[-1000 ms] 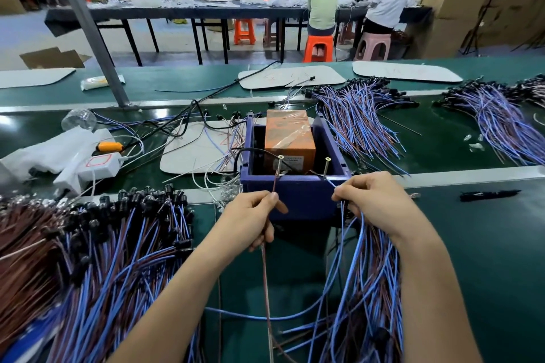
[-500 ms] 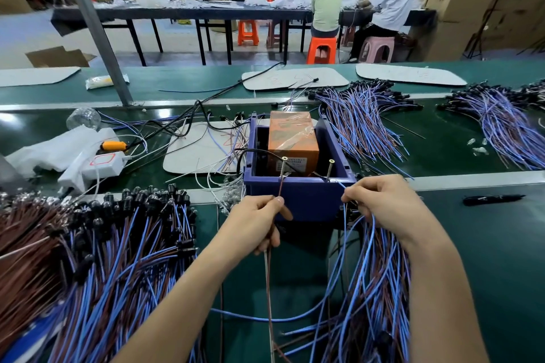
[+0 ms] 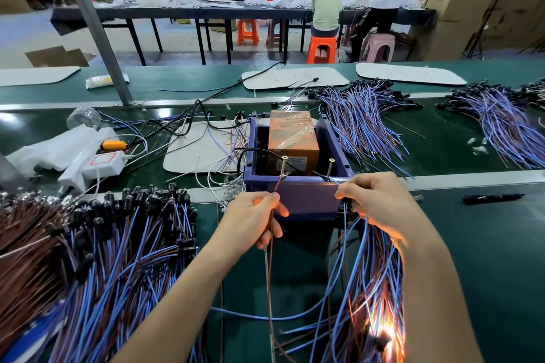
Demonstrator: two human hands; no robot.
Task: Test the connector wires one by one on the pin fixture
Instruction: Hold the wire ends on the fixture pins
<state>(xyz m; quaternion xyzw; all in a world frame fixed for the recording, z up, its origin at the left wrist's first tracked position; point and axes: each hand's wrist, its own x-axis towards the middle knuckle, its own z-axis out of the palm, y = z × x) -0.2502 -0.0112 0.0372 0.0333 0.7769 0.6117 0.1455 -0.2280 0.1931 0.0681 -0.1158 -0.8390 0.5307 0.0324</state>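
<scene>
bench (image 3: 486, 274): green; we see it running left to right under everything.
left pile (image 3: 103, 259): blue and brown wires fanned on the bench, their black connector ends on the far side.
right bundle (image 3: 371, 274): the same kind of wires, trailing from under the right hand toward us.
purple bin (image 3: 295, 200): stands just beyond both hands, with an orange box (image 3: 292, 138) inside.
right hand (image 3: 380, 203): fingers curled over the bundle's top, thumb and forefinger pinching the blue wire.
left hand (image 3: 253, 224): fingers curled, thumb and forefinger pinching the brown wire.
brown wire (image 3: 277, 185): thin and reddish; its long axis runs near to far, and its tip points away from us to the foot of the left pin. we cannot tell if it touches.
blue wire (image 3: 334, 181): a short stretch slants up and left toward the right pin.
left pin (image 3: 283, 166), right pin (image 3: 329, 168): upright brass-coloured screws at the bin's near rim.
</scene>
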